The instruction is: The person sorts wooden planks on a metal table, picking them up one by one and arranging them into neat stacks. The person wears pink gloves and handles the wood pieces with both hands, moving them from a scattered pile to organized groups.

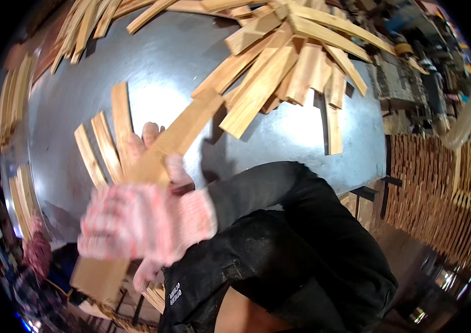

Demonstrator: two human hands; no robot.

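A wooden board slants over the metal table, with its far end near the loose pile. My left hand, in a pink and white knit glove, grips this board from below, fingers on one side and thumb on the other. Across its near part lies my right hand, in a similar glove, its fingers wrapped over the wood and slightly blurred. Below that hand a board end sticks out; whether it belongs to the same board is hidden. Three narrow strips lie just left of my hands.
Many loose wooden strips overlap at the far side of the metal table. More strips lie far left. Stacked slats stand to the right. At the left edge, another person's sleeved arm reaches toward some strips.
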